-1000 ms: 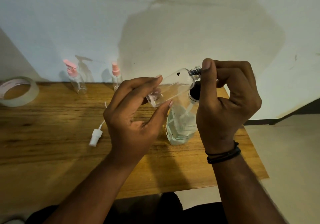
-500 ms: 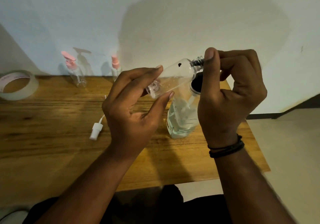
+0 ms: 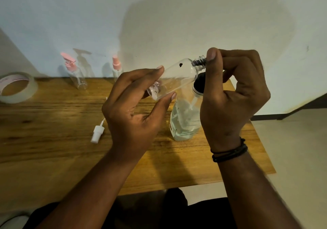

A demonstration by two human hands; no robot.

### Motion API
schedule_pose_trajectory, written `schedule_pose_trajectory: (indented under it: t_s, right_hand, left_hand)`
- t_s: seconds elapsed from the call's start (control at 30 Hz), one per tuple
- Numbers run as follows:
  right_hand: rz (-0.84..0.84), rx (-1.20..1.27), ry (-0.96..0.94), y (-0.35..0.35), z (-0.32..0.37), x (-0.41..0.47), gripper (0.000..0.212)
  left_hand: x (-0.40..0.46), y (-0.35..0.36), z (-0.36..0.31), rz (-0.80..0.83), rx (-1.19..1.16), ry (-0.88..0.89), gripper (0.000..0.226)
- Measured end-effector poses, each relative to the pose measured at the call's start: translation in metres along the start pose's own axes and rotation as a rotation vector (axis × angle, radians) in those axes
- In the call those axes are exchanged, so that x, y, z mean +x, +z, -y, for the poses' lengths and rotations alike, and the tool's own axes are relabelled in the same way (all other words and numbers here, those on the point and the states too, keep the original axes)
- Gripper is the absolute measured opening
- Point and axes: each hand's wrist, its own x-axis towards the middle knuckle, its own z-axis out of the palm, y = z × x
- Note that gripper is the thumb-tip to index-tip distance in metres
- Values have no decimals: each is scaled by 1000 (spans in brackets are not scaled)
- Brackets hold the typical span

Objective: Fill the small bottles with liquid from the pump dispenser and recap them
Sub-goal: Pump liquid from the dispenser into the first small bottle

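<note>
Hardly anything has shifted over the last second: both hands and the bottle sit a little higher in view, with the same tilt and the same holds.

The left hand pinches the small clear bottle near its base, fingertips on the far side and thumb on the near side. It lies slanted, base low to the left, open threaded neck raised to the right, held in the air above the desk. The right hand is curled over the top of the pump dispenser, thumb up beside the bottle's neck; what its fingers grip is hidden. The dispenser stands on the desk just below, roughly half full of clear liquid.

The small bottle looks like thin, stiff plastic, light and nearly empty, so it should need only a gentle pinch; a wet wall would likely turn slippery. Holding low on the body, as now, keeps the neck free for the nozzle.

A white spray cap lies on the desk to the left. Two pink-topped bottles stand at the far edge, and a tape roll rests far left.
</note>
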Motion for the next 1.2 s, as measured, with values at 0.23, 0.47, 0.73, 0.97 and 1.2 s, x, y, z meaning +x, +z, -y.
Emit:
schedule_pose_trajectory:
  t_s: [0.23, 0.47, 0.73, 0.97, 1.2]
  right_hand:
    - [-30, 13, 24, 2, -8, -9, 20]
    - [-3, -8, 2, 1, -1, -1, 21]
    - [7, -7, 8, 2, 2, 2, 20]
    - [30, -10, 15, 0, 2, -1, 19]
    - [13, 11, 17, 0, -4, -4, 23]
  left_hand:
    - [-3, 2, 1, 12, 4, -13, 39]
    - [-1, 1, 0, -10, 31, 1, 38]
    - [-1, 1, -2, -20, 29, -12, 39]
    - [-2, 1, -2, -19, 17, -23, 39]
    - [-4, 1, -1, 4, 10, -22, 38]
